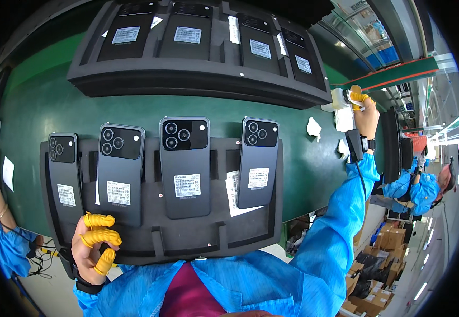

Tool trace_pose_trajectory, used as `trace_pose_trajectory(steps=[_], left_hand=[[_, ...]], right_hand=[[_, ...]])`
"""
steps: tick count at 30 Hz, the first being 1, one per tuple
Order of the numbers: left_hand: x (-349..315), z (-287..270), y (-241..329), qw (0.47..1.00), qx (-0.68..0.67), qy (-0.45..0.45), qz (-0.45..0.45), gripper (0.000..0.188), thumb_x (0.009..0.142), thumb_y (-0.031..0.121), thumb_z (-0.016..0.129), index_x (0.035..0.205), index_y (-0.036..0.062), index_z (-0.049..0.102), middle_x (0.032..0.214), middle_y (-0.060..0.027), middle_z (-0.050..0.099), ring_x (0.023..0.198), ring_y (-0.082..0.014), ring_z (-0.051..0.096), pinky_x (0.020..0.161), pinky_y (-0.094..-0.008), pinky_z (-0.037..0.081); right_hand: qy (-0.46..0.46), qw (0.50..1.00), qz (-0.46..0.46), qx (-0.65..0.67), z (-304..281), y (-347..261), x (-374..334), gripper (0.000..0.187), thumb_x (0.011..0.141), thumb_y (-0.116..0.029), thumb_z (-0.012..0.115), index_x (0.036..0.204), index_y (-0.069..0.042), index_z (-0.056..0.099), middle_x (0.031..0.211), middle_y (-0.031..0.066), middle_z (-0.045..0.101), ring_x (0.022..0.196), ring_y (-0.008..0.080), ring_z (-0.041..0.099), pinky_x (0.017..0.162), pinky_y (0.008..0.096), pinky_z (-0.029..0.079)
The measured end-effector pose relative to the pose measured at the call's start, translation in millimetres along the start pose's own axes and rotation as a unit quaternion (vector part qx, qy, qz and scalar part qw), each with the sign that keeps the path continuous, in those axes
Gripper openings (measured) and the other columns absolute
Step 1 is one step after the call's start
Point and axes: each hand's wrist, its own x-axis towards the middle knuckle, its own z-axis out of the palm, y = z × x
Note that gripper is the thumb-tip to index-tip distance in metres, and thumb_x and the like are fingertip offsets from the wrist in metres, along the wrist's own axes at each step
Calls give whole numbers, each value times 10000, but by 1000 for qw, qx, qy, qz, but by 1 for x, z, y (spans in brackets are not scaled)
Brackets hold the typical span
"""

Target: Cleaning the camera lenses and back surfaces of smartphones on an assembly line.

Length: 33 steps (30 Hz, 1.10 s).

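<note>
Curling loosely, empty left hand [84, 253] at tray [184, 239] edge, right hand [366, 117] by container [338, 99], grip unclear, tabletop [309, 171] between

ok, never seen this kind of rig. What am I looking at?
No machine: these are a person's own hands, wearing yellow finger cots. The single picture comes from a head-worn fisheye camera looking down, so straight edges bend. At the green table, a near foam tray and a far foam tray each bear four smartphones, backs up. The left hand, by the near foam tray's lower left corner, looks empty. The right hand is at a small white container; its exact grip is unclear.
</note>
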Motion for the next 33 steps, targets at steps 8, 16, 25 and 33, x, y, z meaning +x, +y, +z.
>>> trace_pose_trajectory(steps=[8,16,25,33], left_hand=[[0,-2,2,999,-15,-31,34,278,783,176,630,967,-32,613,1123,-169,495,786,-167,571,653,-245,489],[0,-2,5,997,32,-28,63,270,663,23,622,928,-8,662,1059,-190,591,830,-229,589,686,-294,500],[4,-5,5,986,81,-54,136,248,664,38,618,905,8,672,1002,-195,606,883,-290,602,751,-345,486],[-9,-31,10,978,148,29,143,338,603,-68,531,906,-21,672,983,-212,589,820,-269,614,766,-316,498]], right_hand=[[-7,1000,-23,-6,1,11,4,211,744,-107,662,935,-34,611,857,204,626,808,393,613,668,452,487],[84,986,-107,94,-58,-104,-31,324,662,35,669,977,-32,627,906,155,643,831,327,632,708,358,498],[-17,911,-324,256,-99,-247,-68,283,548,54,696,817,-30,665,934,94,688,740,243,605,667,333,508],[-84,818,-459,336,-100,-312,-55,277,530,-81,665,797,-8,661,959,131,671,742,221,600,626,294,525]])
